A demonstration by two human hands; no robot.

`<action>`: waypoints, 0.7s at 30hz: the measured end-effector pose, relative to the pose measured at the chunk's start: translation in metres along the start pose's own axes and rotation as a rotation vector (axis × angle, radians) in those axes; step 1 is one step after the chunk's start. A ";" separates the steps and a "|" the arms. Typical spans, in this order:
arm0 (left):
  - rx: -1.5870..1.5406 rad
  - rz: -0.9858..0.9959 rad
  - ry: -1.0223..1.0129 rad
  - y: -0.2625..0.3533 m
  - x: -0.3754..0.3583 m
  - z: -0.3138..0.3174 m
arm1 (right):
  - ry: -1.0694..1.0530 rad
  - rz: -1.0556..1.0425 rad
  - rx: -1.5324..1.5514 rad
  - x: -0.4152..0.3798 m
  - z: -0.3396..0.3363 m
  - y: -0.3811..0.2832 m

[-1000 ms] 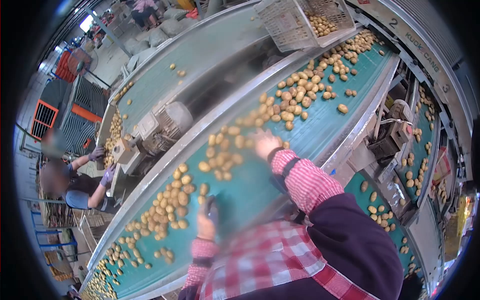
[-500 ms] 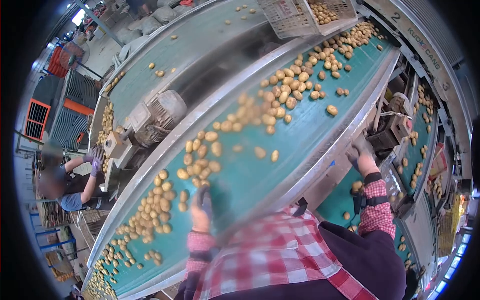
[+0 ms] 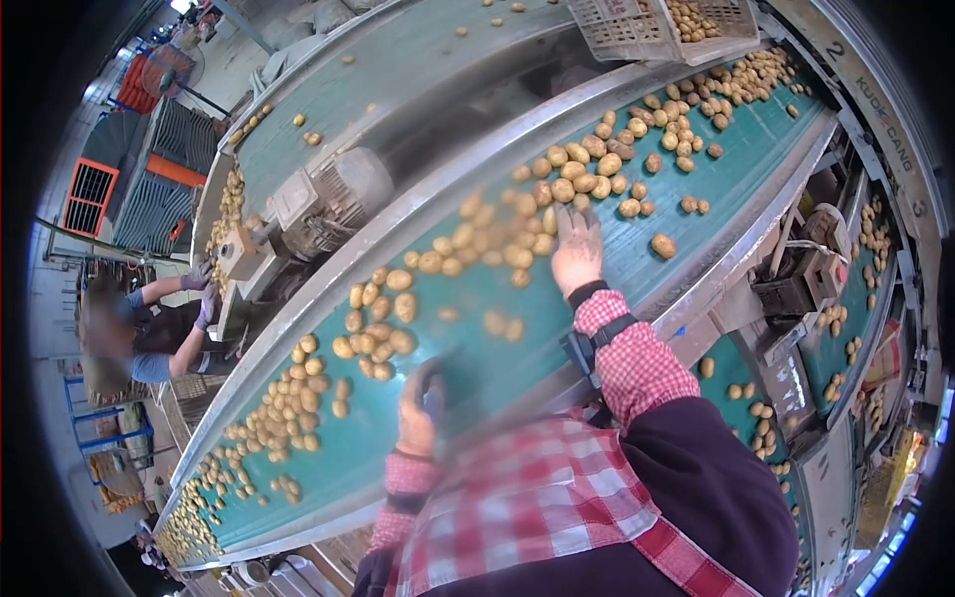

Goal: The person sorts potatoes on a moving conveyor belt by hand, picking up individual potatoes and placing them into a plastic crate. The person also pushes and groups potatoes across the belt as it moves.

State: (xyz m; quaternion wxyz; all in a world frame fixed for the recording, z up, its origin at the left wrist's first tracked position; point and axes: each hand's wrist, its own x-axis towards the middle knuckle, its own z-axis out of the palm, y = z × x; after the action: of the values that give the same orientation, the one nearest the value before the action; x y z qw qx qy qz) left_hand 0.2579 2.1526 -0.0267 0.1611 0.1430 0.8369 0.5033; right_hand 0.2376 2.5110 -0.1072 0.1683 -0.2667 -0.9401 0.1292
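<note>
Many potatoes [image 3: 378,328] lie in a long band on the green conveyor belt [image 3: 637,249]. My right hand [image 3: 577,254], in a glove with dark fingertips, is over the belt with its fingers stretched out against the edge of a potato cluster [image 3: 582,177]. It holds nothing that I can see. My left hand [image 3: 418,413], slightly blurred, hovers low over the near side of the belt with fingers apart and nothing visible in it. The closest potatoes to it lie just up and to the left.
A white plastic crate [image 3: 662,30] with potatoes stands at the belt's far side. An electric motor [image 3: 333,199] sits between this belt and a second belt [image 3: 418,60]. A co-worker's gloved hands [image 3: 206,289] are at the far left. More potatoes travel on belts [image 3: 836,328] at right.
My right hand has moved from the belt's right-hand metal side onto the belt beside the potatoes. My left hand has shifted slightly down and right, away from the potatoes it was nearest.
</note>
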 end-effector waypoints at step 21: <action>-0.147 -0.020 -0.228 0.051 0.076 0.147 | -0.091 0.017 0.664 0.140 -0.051 0.099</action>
State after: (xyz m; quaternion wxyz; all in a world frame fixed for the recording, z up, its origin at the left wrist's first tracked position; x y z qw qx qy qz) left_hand 0.2541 2.3233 -0.0557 0.2701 0.1785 0.7753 0.5423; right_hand 0.1905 2.6768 -0.0593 0.2030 -0.1993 -0.8510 0.4415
